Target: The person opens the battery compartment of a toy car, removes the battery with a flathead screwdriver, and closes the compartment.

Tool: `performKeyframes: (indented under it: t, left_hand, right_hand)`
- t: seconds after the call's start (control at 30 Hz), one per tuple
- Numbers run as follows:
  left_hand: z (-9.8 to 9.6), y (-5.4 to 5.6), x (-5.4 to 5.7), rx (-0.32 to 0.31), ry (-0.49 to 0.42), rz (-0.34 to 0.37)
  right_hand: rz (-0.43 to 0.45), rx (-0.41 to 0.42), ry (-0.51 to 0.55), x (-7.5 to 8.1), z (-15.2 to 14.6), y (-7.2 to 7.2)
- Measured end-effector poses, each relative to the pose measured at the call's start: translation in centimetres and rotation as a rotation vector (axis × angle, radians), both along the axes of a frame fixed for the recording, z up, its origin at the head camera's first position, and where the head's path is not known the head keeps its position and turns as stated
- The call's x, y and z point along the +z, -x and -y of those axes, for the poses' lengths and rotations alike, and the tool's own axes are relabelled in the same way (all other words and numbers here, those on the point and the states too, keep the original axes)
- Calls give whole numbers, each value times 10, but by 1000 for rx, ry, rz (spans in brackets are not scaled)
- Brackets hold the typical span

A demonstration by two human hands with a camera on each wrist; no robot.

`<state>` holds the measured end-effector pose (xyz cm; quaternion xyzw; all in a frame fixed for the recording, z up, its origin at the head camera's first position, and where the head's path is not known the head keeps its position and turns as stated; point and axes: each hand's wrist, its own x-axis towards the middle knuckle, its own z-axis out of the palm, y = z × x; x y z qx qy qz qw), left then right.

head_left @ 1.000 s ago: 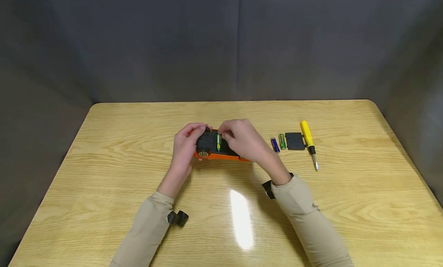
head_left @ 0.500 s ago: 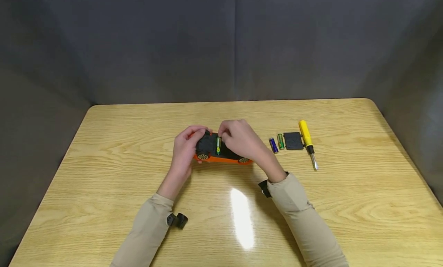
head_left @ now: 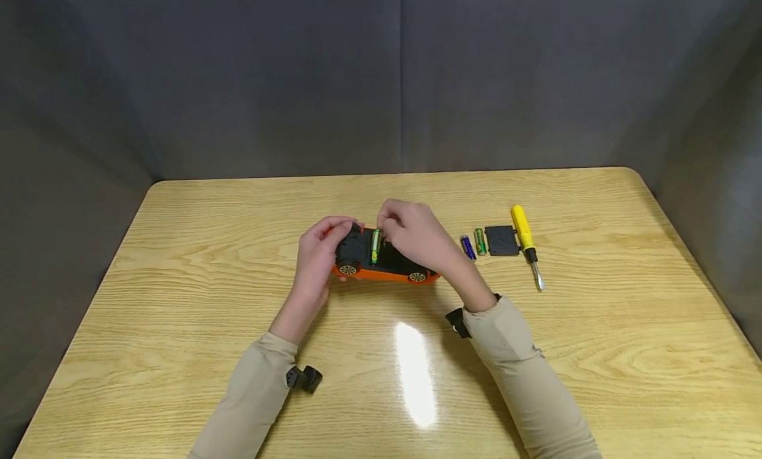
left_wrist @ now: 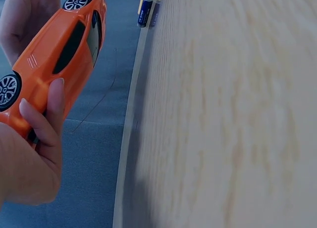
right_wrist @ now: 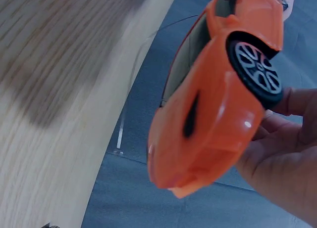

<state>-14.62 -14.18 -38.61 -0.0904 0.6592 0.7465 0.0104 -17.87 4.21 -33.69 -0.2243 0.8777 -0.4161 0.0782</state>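
An orange toy car (head_left: 383, 274) is held upside down above the table, its black underside facing up. My left hand (head_left: 318, 250) grips its left end, thumb on the underside; in the left wrist view those fingers press the orange body beside a wheel (left_wrist: 8, 90). A green battery (head_left: 376, 247) lies crosswise in the opened underside. My right hand (head_left: 417, 234) bends over the car, curled fingertips right at the battery's far end; I cannot tell whether they pinch it. The right wrist view shows this hand (right_wrist: 287, 149) behind the car, fingertips hidden.
Right of the car on the wooden table (head_left: 250, 208) lie a blue battery (head_left: 467, 247), another green battery (head_left: 480, 241), a black battery cover (head_left: 503, 241) and a screwdriver (head_left: 524, 234) with a yellow handle. A dark curtain (head_left: 297, 82) stands behind the table.
The green battery in the car shows more of its length and sits a little higher at the far end. My right fingers have risen slightly; my left hand keeps its hold on the car.
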Motion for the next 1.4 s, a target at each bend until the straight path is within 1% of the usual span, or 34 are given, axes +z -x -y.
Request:
performKeyframes:
  t: [0.17, 0.33, 0.63, 0.77, 0.93, 1.13, 1.27, 1.4]
  left_hand:
    - [1, 0, -1, 6, 0, 0]
    - [2, 0, 0, 1, 1, 19]
    - [4, 0, 0, -10, -4, 28]
    - [3, 0, -1, -2, -3, 24]
    - [4, -1, 0, -2, -2, 12]
    - [3, -1, 1, -1, 0, 19]
    - [3, -1, 1, -3, -2, 22]
    - [2, -1, 2, -6, -8, 21]
  right_hand:
    - [-7, 23, -5, -1, -1, 0]
    - [-6, 37, 5, -3, 0, 1]
    - [-1, 59, -5, 0, -2, 0]
    - [5, 59, 12, 1, -3, -1]
    - [7, 80, 48, 1, -3, -2]
    - [8, 95, 90, 2, -4, -3]
    - [18, 85, 119, 3, -5, -3]
    - [22, 58, 133, 3, -6, -3]
